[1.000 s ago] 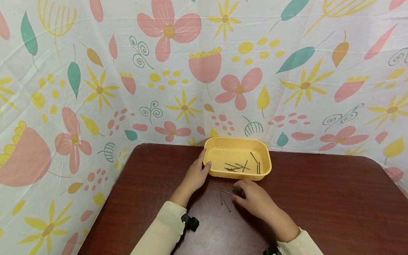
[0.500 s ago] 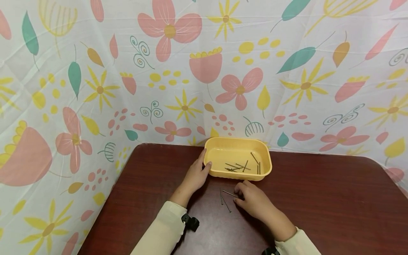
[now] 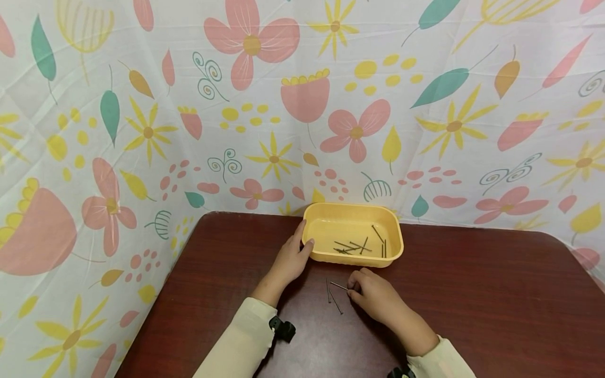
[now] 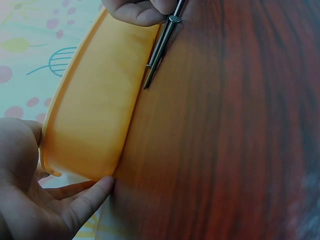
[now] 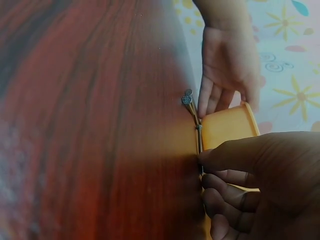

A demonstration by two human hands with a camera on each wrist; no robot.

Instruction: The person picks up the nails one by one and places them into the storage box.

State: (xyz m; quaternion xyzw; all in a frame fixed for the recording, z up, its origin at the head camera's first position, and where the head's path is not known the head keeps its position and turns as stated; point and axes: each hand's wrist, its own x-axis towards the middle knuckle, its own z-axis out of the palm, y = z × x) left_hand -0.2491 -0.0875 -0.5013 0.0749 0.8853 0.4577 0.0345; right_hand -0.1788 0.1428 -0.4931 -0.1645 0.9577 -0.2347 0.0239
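A yellow plastic tray [image 3: 337, 226] stands at the back of the table, several dark nails [image 3: 350, 248] lying inside it. At its left end my left hand [image 3: 289, 258] rests against the side and front corner, fingers fairly straight; the left wrist view shows a fingertip [image 4: 107, 182] touching the tray's lower edge. In front of the tray my right hand [image 3: 378, 295] pinches one end of a nail [image 3: 338, 286] between thumb and fingers. Just left of it, two more nails, one upright in view [image 3: 328, 291] and one slanted [image 3: 336, 304], lie on the table.
The dark red wooden table [image 3: 472, 294] extends to both sides of the hands. Behind and left of it hangs a flower-printed cloth [image 3: 402, 115], close to the tray's back edge. A black strap [image 3: 282, 329] is on the left wrist.
My right hand has closed its fingertips on the nail, shifting only slightly. The left hand, the tray and the two other nails have stayed in place.
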